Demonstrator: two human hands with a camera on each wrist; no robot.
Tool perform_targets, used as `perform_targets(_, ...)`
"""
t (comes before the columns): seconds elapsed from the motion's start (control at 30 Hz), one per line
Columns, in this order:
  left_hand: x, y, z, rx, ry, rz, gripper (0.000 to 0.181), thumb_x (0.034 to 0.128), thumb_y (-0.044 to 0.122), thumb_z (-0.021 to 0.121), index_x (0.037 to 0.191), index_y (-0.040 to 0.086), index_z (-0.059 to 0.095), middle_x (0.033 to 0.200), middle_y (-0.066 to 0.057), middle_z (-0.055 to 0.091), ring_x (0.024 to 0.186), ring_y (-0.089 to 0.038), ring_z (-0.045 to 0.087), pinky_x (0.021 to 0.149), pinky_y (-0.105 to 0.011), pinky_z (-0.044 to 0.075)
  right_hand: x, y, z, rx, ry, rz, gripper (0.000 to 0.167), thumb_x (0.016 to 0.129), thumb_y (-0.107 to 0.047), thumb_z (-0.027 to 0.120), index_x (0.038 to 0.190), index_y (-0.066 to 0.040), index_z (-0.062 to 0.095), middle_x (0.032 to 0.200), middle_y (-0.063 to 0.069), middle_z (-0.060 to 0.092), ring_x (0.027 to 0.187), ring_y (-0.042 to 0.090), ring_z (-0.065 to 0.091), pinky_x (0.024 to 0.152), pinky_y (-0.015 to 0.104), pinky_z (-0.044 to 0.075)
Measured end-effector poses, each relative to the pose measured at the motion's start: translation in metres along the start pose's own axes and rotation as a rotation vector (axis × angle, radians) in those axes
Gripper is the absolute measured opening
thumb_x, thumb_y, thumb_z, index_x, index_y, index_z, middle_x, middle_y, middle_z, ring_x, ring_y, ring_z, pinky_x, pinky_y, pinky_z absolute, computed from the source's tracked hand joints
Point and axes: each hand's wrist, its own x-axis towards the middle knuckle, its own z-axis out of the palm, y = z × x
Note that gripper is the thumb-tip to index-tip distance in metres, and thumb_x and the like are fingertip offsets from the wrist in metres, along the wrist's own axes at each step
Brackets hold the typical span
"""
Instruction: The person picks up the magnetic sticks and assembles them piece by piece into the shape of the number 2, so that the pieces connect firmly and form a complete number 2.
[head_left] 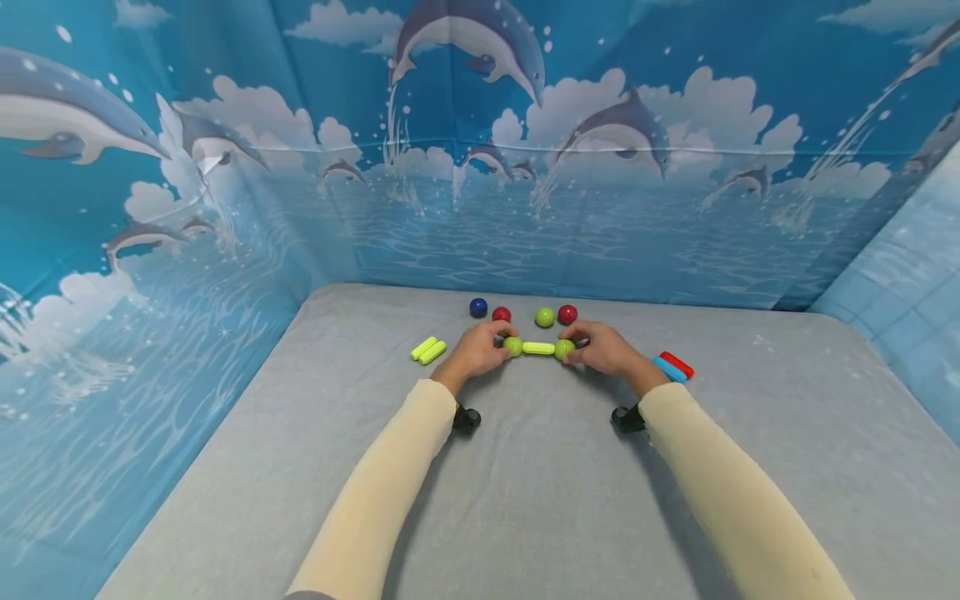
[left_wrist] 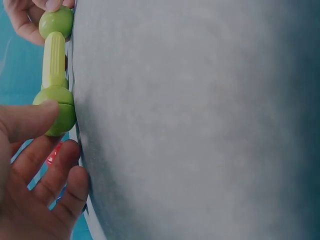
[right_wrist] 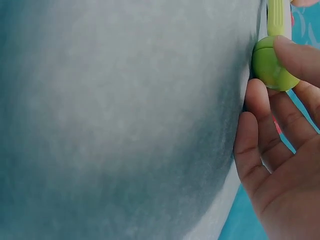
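Both hands hold one dumbbell-shaped piece: a yellow-green ribbed rod point(head_left: 538, 348) with a green ball at each end. My left hand point(head_left: 480, 348) pinches the left green ball point(left_wrist: 56, 111) between thumb and fingers. At the other end, my right hand point(head_left: 602, 348) pinches the right green ball point(right_wrist: 270, 64) the same way. In the left wrist view the rod point(left_wrist: 54, 60) runs straight between the two balls, touching both. The lower fingers of each hand are bent loosely beside the ball, near the grey cloth.
Behind the hands lie a dark blue ball point(head_left: 478, 307), a red ball point(head_left: 501, 314), a green ball point(head_left: 544, 317) and another red ball point(head_left: 567, 314). Two yellow-green rods point(head_left: 428, 350) lie at left; a red rod point(head_left: 677, 365) and a blue rod point(head_left: 669, 369) at right. A dolphin-print curtain point(head_left: 480, 225) borders the grey surface.
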Motion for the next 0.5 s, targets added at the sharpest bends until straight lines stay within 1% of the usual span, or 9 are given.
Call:
perform_targets(0.13, 0.000, -0.001, 0.002, 0.005, 0.001, 0.010, 0.034, 0.0937, 0.009, 0.065, 0.127, 0.014, 0.065, 0.132, -0.010, 0.064, 0.110, -0.024, 0.063, 0.092, -0.038, 0.053, -0.003, 0.000, -0.003, -0.013, -0.020, -0.015, 0.044, 0.094, -0.013, 0.064, 0.137, -0.005, 0.054, 0.141, 0.023, 0.052, 0.129, 0.042, 0.052, 0.096, 0.049, 0.053)
perform_targets(0.23, 0.001, -0.002, 0.002, 0.010, -0.003, 0.013, 0.035, 0.0937, 0.009, 0.066, 0.128, 0.014, 0.064, 0.132, -0.010, 0.064, 0.108, -0.024, 0.064, 0.089, -0.036, 0.054, -0.008, 0.000, -0.010, -0.030, -0.031, -0.028, 0.050, 0.094, -0.012, 0.062, 0.142, -0.004, 0.049, 0.143, 0.024, 0.051, 0.127, 0.043, 0.053, 0.096, 0.050, 0.052)
perform_targets(0.37, 0.000, -0.002, 0.001, 0.001, -0.010, 0.002, 0.034, 0.0941, 0.009, 0.066, 0.128, 0.014, 0.064, 0.133, -0.011, 0.063, 0.108, -0.024, 0.064, 0.088, -0.036, 0.054, -0.018, 0.002, -0.027, -0.087, -0.024, -0.042, 0.051, 0.096, -0.012, 0.059, 0.144, -0.003, 0.047, 0.143, 0.025, 0.052, 0.122, 0.044, 0.056, 0.093, 0.052, 0.052)
perform_targets(0.5, 0.000, -0.002, -0.001, -0.006, -0.013, -0.006, 0.034, 0.0944, 0.009, 0.065, 0.127, 0.015, 0.064, 0.133, -0.010, 0.063, 0.110, -0.025, 0.064, 0.091, -0.038, 0.055, -0.033, 0.010, -0.049, -0.165, -0.009, -0.051, 0.046, 0.097, -0.013, 0.058, 0.141, -0.001, 0.049, 0.141, 0.026, 0.053, 0.118, 0.043, 0.059, 0.092, 0.052, 0.053)
